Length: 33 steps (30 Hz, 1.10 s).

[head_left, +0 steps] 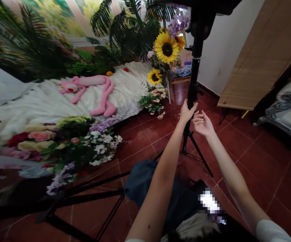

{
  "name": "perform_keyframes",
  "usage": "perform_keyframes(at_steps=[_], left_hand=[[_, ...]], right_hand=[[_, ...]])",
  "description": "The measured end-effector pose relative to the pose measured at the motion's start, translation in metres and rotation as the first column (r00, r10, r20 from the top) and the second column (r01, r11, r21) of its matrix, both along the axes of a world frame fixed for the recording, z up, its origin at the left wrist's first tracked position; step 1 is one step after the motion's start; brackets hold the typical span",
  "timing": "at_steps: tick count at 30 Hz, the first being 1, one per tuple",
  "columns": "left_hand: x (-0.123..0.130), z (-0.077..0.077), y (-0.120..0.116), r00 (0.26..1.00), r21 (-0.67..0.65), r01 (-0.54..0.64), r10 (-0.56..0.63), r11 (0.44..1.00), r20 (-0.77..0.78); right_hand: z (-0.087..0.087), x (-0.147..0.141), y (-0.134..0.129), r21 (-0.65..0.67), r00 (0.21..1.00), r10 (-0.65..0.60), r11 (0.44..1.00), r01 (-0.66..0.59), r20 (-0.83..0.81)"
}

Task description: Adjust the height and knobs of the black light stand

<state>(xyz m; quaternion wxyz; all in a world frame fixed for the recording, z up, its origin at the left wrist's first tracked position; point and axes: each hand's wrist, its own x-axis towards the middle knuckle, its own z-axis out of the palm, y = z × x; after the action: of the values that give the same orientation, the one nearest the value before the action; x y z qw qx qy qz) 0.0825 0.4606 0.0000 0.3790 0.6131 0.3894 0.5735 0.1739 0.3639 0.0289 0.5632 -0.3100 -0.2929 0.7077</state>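
A black tripod stand [195, 72] rises upright in front of me, with a dark, bulky piece at its top cut off by the frame. My left hand [186, 113] is around the lower part of its pole, thumb stretched out across the front, the other fingers partly hidden. Just right of the pole is my right hand [203, 125], palm turned up and fingers loosely bent. Its fingertips come close to the pole below my left thumb, and I see nothing held in them. Whether they touch the pole is unclear. The stand's legs [202, 158] spread over the floor below.
A pink plush toy [90, 80] lies on white draped cloth [132, 79]. Artificial flowers [100, 144] and sunflowers [166, 48] stand nearby. Another black tripod [95, 193] lies across the lower left. An ornate silver-framed seat [286, 101] is at right, on red tiles [258, 174].
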Motion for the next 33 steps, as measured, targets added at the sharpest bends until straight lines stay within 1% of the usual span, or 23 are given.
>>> perform_keyframes(at_steps=[3, 5, 7, 9, 10, 11, 12, 13, 14, 15, 16, 17, 18, 19, 20, 21, 22, 24, 25, 26, 28, 30, 33], left_hand=[[0.001, -0.002, 0.002, 1.000, -0.011, 0.014, -0.014, 1.000, -0.003], [0.002, -0.004, 0.004, 0.999, -0.026, 0.032, -0.031, 0.999, 0.005], [0.002, -0.006, 0.005, 0.999, -0.032, 0.041, -0.040, 0.999, 0.018], [0.002, -0.007, 0.006, 0.999, -0.027, 0.044, -0.043, 0.999, 0.026], [0.002, -0.006, 0.006, 0.999, -0.023, 0.047, -0.046, 0.999, 0.028], [0.001, -0.006, 0.006, 0.998, -0.024, 0.049, -0.049, 0.998, 0.027], [0.001, -0.006, 0.006, 0.998, -0.028, 0.053, -0.053, 0.998, 0.023], [0.000, -0.005, 0.005, 0.998, -0.036, 0.059, -0.058, 0.998, 0.018], [0.000, -0.004, 0.005, 0.998, -0.042, 0.065, -0.065, 0.997, 0.015], [-0.001, -0.004, 0.005, 0.997, -0.046, 0.071, -0.071, 0.996, 0.013], [-0.001, -0.003, 0.005, 0.997, -0.047, 0.075, -0.075, 0.996, 0.013], [-0.001, -0.002, 0.004, 0.997, -0.047, 0.076, -0.076, 0.996, 0.015], [-0.001, -0.002, 0.004, 0.997, -0.047, 0.075, -0.075, 0.996, 0.018], [-0.001, -0.002, 0.004, 0.997, -0.048, 0.072, -0.071, 0.996, 0.020], [0.000, -0.002, 0.004, 0.998, -0.049, 0.067, -0.066, 0.997, 0.020], [0.000, -0.003, 0.004, 0.998, -0.050, 0.062, -0.061, 0.997, 0.021], [0.000, -0.004, 0.005, 0.998, -0.048, 0.060, -0.059, 0.997, 0.023], [0.001, -0.007, 0.006, 0.998, -0.036, 0.060, -0.058, 0.998, 0.033], [0.001, -0.008, 0.007, 0.997, -0.029, 0.063, -0.062, 0.998, 0.039], [0.001, -0.010, 0.008, 0.997, -0.021, 0.067, -0.066, 0.998, 0.044], [0.001, -0.013, 0.010, 0.997, -0.008, 0.059, -0.059, 0.998, 0.044], [0.002, -0.015, 0.011, 0.999, -0.017, 0.026, -0.026, 1.000, 0.023], [0.002, -0.016, 0.012, 0.999, -0.052, -0.027, 0.026, 0.998, -0.025]], right_hand=[[0.002, 0.004, 0.008, -0.005, 1.000, 0.008, 1.000, -0.008, -0.027], [0.004, 0.007, 0.013, -0.027, 0.997, -0.004, 1.000, 0.002, -0.077], [0.005, 0.008, 0.017, -0.068, 0.993, -0.019, 0.998, 0.011, -0.116], [0.004, 0.006, 0.022, -0.121, 0.994, -0.035, 0.992, 0.023, -0.099], [0.003, 0.004, 0.024, -0.139, 0.998, -0.043, 0.990, 0.035, -0.055], [0.001, 0.002, 0.025, -0.141, 0.998, -0.055, 0.988, 0.058, 0.023], [-0.002, 0.001, 0.025, -0.120, 0.988, -0.077, 0.988, 0.094, 0.136], [-0.005, 0.001, 0.023, -0.067, 0.953, -0.113, 0.988, 0.137, 0.282], [-0.008, 0.003, 0.021, 0.021, 0.878, -0.161, 0.985, 0.169, 0.450], [-0.011, 0.007, 0.019, 0.136, 0.755, -0.226, 0.974, 0.180, 0.615], [-0.013, 0.013, 0.016, 0.261, 0.590, -0.307, 0.951, 0.165, 0.747], [-0.014, 0.020, 0.013, 0.375, 0.409, -0.392, 0.919, 0.125, 0.824], [-0.013, 0.027, 0.010, 0.465, 0.250, -0.468, 0.882, 0.077, 0.847], [-0.012, 0.033, 0.009, 0.533, 0.138, -0.533, 0.845, 0.039, 0.835], [-0.009, 0.039, 0.008, 0.586, 0.084, -0.586, 0.810, 0.025, 0.806], [-0.006, 0.042, 0.009, 0.625, 0.082, -0.625, 0.780, 0.029, 0.776], [-0.002, 0.043, 0.012, 0.649, 0.118, -0.648, 0.760, 0.035, 0.753], [0.006, 0.038, 0.021, 0.672, 0.223, -0.660, 0.740, 0.029, 0.717], [0.009, 0.034, 0.027, 0.675, 0.259, -0.655, 0.738, 0.015, 0.710], [0.012, 0.028, 0.034, 0.672, 0.277, -0.646, 0.740, -0.002, 0.712], [0.017, 0.017, 0.048, 0.655, 0.274, -0.627, 0.756, -0.014, 0.729], [0.019, 0.009, 0.061, 0.630, 0.266, -0.610, 0.777, 0.015, 0.746], [0.019, 0.001, 0.071, 0.623, 0.317, -0.611, 0.779, 0.075, 0.725]])
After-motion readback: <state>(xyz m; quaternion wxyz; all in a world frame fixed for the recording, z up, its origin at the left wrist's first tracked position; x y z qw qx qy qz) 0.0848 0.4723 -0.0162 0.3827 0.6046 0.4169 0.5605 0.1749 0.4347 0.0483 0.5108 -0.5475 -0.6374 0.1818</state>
